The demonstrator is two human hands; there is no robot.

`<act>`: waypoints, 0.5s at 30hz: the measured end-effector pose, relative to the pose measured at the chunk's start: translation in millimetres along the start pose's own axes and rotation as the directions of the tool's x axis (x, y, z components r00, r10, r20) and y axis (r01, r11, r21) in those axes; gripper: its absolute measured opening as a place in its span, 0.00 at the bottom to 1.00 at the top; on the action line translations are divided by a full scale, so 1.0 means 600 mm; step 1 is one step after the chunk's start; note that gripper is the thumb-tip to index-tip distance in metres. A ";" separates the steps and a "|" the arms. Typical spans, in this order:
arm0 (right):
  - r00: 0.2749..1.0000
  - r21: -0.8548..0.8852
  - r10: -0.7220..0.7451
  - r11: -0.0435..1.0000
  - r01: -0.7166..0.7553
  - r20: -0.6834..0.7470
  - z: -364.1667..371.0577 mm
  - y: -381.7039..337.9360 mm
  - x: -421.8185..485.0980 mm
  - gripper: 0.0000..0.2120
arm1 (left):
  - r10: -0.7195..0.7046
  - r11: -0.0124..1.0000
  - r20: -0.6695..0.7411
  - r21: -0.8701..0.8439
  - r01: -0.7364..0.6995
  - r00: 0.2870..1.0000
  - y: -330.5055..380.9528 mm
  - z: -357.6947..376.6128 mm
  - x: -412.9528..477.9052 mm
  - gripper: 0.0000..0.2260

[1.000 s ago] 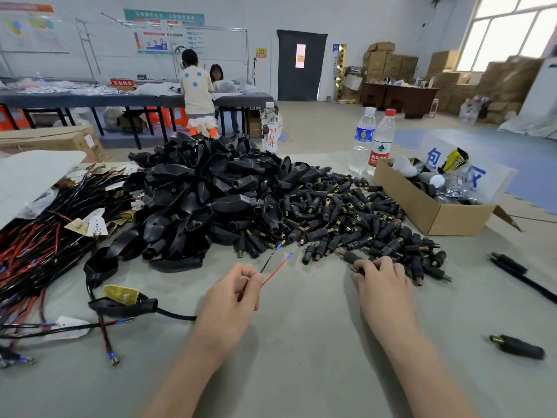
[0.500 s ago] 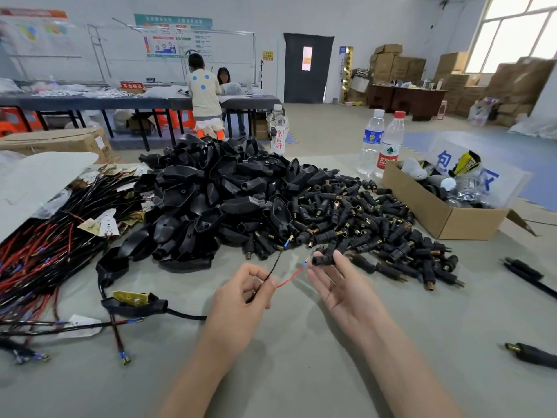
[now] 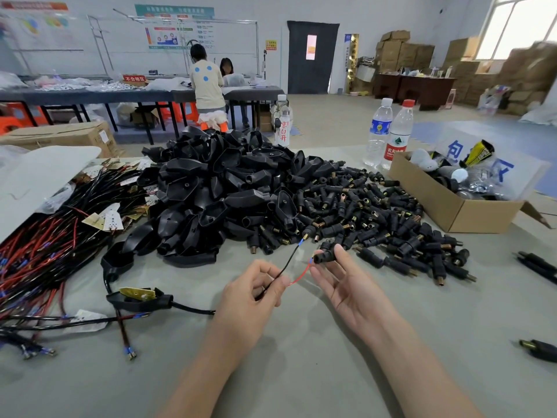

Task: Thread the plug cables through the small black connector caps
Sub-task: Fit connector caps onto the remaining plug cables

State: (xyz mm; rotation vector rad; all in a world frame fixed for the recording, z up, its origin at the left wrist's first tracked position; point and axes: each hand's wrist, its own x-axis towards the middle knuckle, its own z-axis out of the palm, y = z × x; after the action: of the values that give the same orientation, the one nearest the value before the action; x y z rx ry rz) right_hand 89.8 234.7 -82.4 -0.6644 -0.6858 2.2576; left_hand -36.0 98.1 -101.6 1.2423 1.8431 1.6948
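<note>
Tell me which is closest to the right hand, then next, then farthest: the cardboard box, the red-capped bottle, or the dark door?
From the right hand, in the head view:
1. The cardboard box, on the table to its right.
2. The red-capped bottle, standing behind the box's near corner.
3. The dark door, across the room in the back wall.

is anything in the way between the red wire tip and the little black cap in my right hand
Nothing visible. The red wire held by the left hand ends right beside the cap pinched in the right hand, with only open air between.
</note>
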 end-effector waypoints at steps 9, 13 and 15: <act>1.000 0.006 -0.010 1.000 0.010 -0.008 0.004 -0.001 -0.003 0.14 | 0.015 1.000 0.034 0.006 -0.015 0.999 0.002 0.003 -0.002 0.07; 1.000 -0.003 -0.013 1.000 0.013 0.002 0.004 -0.001 -0.004 0.14 | 0.024 0.999 0.037 0.024 -0.025 0.999 0.000 0.002 -0.002 0.06; 1.000 -0.011 -0.005 1.000 0.005 0.002 0.004 -0.002 -0.005 0.15 | 0.022 0.999 0.022 0.026 -0.022 1.000 -0.002 0.002 -0.002 0.05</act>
State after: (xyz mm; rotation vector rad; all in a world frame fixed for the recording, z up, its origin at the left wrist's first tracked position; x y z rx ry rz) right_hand 90.9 232.5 -79.5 -0.6653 -0.7010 2.2519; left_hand -35.0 98.1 -103.5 1.2908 1.8517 1.6670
